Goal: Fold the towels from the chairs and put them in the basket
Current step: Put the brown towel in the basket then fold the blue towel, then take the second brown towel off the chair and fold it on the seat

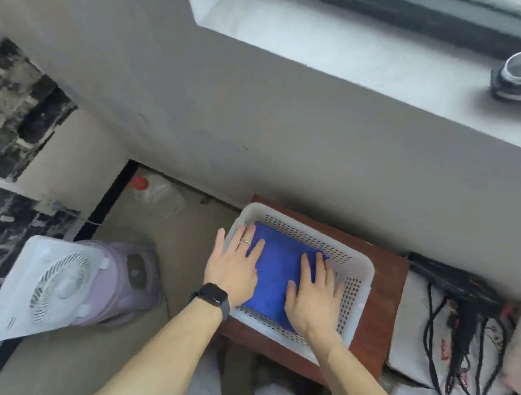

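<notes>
A folded blue towel (pixel 277 270) lies flat inside the white perforated basket (pixel 355 283) on a brown stool (pixel 385 289)

One blue towel (pixel 277 270), one white basket (pixel 298 231), one fan (pixel 57 283), one bottle (pixel 157 193) — and two hands (pixel 232 270) (pixel 312 298).

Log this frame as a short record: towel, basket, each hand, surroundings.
basket: white perforated basket on a reddish-brown wooden stand
towel: blue towel, folded, flat inside the basket
left hand: left hand flat, fingers straight, over the towel's left edge and basket rim
right hand: right hand flat on the towel's right side
floor: white fan left of the stand
</notes>
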`<state>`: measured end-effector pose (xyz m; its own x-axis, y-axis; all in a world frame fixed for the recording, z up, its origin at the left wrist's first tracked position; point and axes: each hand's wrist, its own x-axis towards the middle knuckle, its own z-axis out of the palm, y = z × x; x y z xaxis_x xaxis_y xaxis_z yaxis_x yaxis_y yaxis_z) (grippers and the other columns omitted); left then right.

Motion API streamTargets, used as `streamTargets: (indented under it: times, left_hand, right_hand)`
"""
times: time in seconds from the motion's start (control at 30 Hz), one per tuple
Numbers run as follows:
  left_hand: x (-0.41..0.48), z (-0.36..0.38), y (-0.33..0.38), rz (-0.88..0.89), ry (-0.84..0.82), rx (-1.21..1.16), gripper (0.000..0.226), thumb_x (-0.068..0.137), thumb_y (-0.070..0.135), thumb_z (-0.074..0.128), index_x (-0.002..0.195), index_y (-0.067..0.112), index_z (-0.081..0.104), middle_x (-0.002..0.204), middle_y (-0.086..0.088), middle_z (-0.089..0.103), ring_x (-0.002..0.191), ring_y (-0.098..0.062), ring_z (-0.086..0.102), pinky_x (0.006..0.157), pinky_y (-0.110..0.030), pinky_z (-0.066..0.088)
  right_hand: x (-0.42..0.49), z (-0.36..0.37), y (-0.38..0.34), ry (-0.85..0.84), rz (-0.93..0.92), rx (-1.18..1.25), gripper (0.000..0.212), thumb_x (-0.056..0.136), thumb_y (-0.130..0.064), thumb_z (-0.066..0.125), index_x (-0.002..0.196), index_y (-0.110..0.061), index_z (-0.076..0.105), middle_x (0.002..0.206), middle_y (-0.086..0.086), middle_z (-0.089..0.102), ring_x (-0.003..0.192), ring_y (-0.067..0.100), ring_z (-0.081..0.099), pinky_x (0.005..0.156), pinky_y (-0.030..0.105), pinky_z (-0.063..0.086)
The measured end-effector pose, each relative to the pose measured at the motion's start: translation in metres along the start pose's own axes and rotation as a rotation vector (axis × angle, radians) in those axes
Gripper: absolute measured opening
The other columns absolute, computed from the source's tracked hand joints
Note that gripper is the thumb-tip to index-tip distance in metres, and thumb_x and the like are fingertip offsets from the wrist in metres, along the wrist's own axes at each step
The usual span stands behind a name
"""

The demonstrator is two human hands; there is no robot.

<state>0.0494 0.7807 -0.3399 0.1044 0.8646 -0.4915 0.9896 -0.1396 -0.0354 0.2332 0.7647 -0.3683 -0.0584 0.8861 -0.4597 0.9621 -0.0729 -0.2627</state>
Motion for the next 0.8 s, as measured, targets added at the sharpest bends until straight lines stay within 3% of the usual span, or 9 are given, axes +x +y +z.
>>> streamTargets:
  times: [0.1,0.23,0.37,0.57,0.7,0.8]
  left_hand:
    - [-0.049,-0.016,-0.01,-0.155,0.013,-0.114,0.067,0.098,0.035,0.038,0.158,0.024,0.013,0.167,-0.006,0.002,0.153,-0.024,0.001,0.121,-0.054,0.003]
    - [-0.122,-0.022,-0.028,-0.398,0.081,-0.379,0.062,0.097,0.037,0.041,0.156,0.029,0.022,0.166,-0.002,0.015,0.152,-0.021,0.012,0.122,-0.049,0.01]
    - [-0.207,-0.012,-0.051,-0.673,0.213,-0.606,0.058,0.096,0.037,0.044,0.153,0.035,0.03,0.162,0.005,0.026,0.148,-0.022,0.024,0.121,-0.045,0.014]
    - [-0.361,0.031,-0.083,-1.136,0.451,-0.861,0.049,0.096,0.032,0.049,0.145,0.033,0.045,0.151,0.007,0.043,0.137,-0.018,0.041,0.115,-0.038,0.025]
    - [-0.476,0.066,-0.089,-1.443,0.603,-0.873,0.051,0.094,0.028,0.054,0.144,0.028,0.048,0.144,0.0,0.052,0.133,-0.023,0.045,0.114,-0.039,0.03]
    - [-0.562,0.091,-0.085,-1.635,0.654,-0.816,0.049,0.093,0.03,0.056,0.142,0.028,0.051,0.141,0.001,0.056,0.13,-0.023,0.05,0.108,-0.038,0.037]
  right_hand:
    - [-0.025,-0.032,-0.004,0.066,-0.113,-0.047,0.066,0.097,-0.035,0.048,0.158,-0.018,0.028,0.166,0.007,0.022,0.154,0.029,0.013,0.121,0.054,0.022]
    - [-0.063,-0.058,-0.037,0.067,-0.347,-0.066,0.058,0.099,-0.038,0.05,0.154,-0.025,0.038,0.164,0.003,0.03,0.154,0.029,0.016,0.121,0.052,0.022]
    - [-0.102,-0.07,-0.105,0.077,-0.663,-0.015,0.042,0.097,-0.039,0.057,0.137,-0.028,0.061,0.154,0.002,0.047,0.149,0.029,0.031,0.117,0.049,0.03]
    - [-0.187,-0.051,-0.226,-0.01,-1.212,0.012,0.031,0.091,-0.036,0.063,0.117,-0.024,0.073,0.137,0.006,0.063,0.139,0.032,0.047,0.111,0.047,0.041]
    - [-0.27,-0.019,-0.3,-0.156,-1.528,-0.08,0.031,0.097,-0.038,0.055,0.119,-0.024,0.071,0.139,0.0,0.062,0.141,0.029,0.044,0.114,0.045,0.036]
    - [-0.344,0.009,-0.341,-0.242,-1.686,-0.057,0.027,0.096,-0.033,0.059,0.116,-0.02,0.072,0.138,0.003,0.062,0.139,0.033,0.046,0.112,0.046,0.037]
